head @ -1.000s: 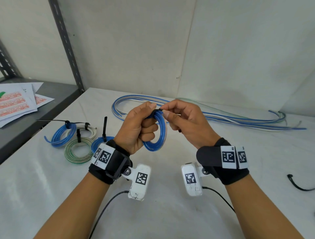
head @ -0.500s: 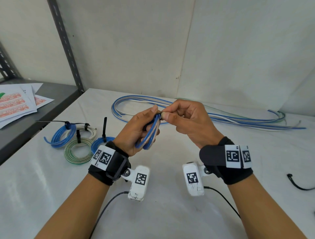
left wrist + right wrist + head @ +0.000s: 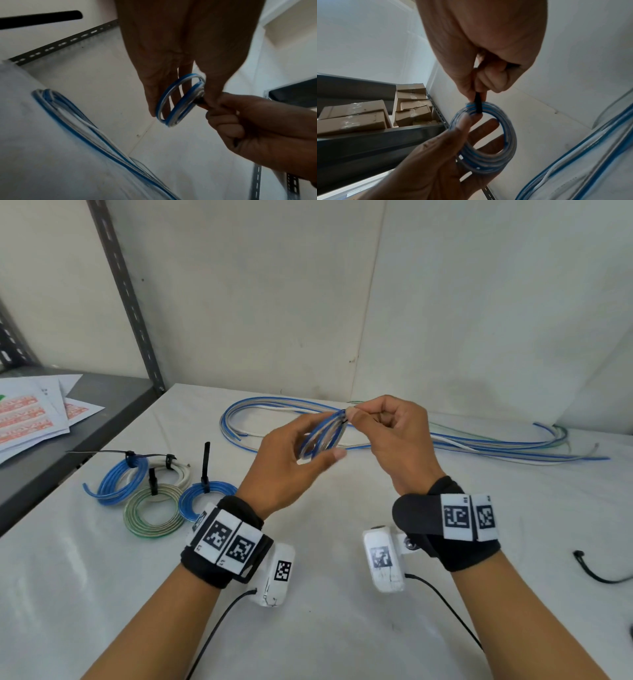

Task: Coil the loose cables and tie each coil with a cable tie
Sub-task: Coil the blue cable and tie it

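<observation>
A small blue-and-clear cable coil (image 3: 310, 445) hangs in the air above the table. It has a black cable tie (image 3: 343, 422) round its top. My right hand (image 3: 351, 416) pinches that tie between thumb and forefinger, its other fingers curled; the right wrist view shows the tie (image 3: 478, 102) running up into the pinch. My left hand (image 3: 330, 436) is spread with straight fingers behind the coil (image 3: 488, 155) and the thumb in front of it, touching lightly. In the left wrist view the coil (image 3: 178, 102) dangles at my fingertips.
Loose blue, white and clear cables (image 3: 479, 445) lie along the back of the white table (image 3: 308, 628). Several tied coils (image 3: 154, 515) sit at the left. A spare black tie (image 3: 596, 573) lies at the right edge. A grey shelf with papers (image 3: 30, 416) stands left, with cardboard boxes (image 3: 409, 105).
My left hand has let go of its grip on the coil and spread its fingers. The coil has turned edge-on and risen to the right, hanging from my right hand's pinch.
</observation>
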`<state>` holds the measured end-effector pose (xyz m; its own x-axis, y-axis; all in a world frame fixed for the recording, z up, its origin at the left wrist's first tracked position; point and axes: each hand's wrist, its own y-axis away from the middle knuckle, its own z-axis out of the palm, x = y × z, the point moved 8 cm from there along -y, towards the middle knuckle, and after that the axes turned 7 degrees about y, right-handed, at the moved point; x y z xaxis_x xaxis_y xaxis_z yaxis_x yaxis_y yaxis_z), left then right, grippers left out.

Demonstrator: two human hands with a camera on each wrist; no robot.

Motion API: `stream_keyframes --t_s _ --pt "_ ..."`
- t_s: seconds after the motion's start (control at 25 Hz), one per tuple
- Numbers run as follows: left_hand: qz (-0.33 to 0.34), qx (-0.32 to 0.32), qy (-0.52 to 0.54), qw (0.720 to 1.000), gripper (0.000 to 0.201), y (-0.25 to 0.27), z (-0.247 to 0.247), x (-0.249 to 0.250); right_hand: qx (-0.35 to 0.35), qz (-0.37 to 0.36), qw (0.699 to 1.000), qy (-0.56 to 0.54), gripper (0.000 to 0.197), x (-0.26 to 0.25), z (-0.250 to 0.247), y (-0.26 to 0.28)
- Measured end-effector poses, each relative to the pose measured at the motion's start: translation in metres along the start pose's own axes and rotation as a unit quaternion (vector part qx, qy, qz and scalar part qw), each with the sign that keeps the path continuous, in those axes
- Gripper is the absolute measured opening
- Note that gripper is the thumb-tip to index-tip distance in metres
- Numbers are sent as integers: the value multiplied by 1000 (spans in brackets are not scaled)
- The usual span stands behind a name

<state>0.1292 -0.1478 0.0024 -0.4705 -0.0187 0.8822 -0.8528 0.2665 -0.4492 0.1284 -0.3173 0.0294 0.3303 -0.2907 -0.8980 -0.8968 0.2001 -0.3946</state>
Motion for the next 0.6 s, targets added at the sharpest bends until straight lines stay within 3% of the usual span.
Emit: stream_keyframes --t_s 0.16,0.24,0.32,0.36,0.44,0.6 --pt "37 49 -39 997 20 -3 -7 1 -14 -10 999 44 16 -2 5 1" --pt "-8 69 23 997 19 -3 -13 -6 -33 20 998 55 30 -1 1 -3" --pt "-77 74 130 986 22 -2 -14 -14 -63 101 993 -9 45 10 -2 -5" --pt "-101 73 165 978 23 -1 -14 -16 -95 124 987 -44 43 13 4 -3" --pt "-126 63 211 967 26 4 -12 -14 -148 95 984 -27 24 11 17 5" --pt "-168 48 223 959 25 23 -31 -11 -156 47 987 -8 8 2 34 16"
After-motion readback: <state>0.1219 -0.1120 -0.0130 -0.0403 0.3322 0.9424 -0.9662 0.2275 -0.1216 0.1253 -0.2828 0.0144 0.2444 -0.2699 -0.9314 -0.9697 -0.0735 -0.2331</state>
